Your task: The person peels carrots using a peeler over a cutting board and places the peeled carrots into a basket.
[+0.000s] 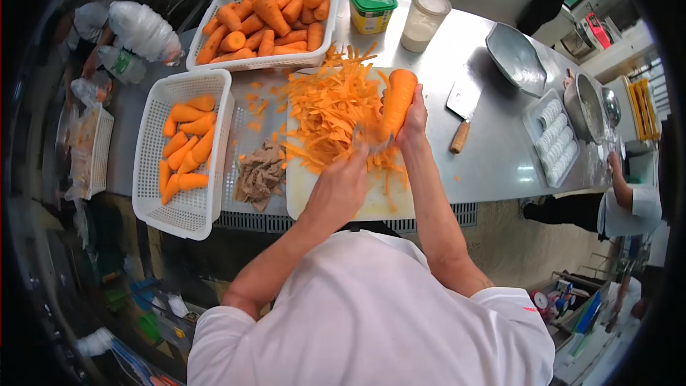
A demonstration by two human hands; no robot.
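My right hand [412, 118] grips a large carrot [399, 100], tilted with its thick end away from me, over a white cutting board [336, 196]. My left hand [343, 184] is closed around a peeler [373, 140], blurred by motion, at the carrot's near end. A big heap of orange carrot peelings [325, 111] covers much of the board under and beside my hands. Left of the board lies a crumpled brown cloth or paper [261, 175].
A white basket [221, 150] holds several peeled carrots; another basket [264, 62] behind is full of carrots. A green-lidded tub [373, 7] and a clear container [426, 20] stand behind. A cleaver [463, 104] lies right. Co-workers [632, 204] stand at both sides.
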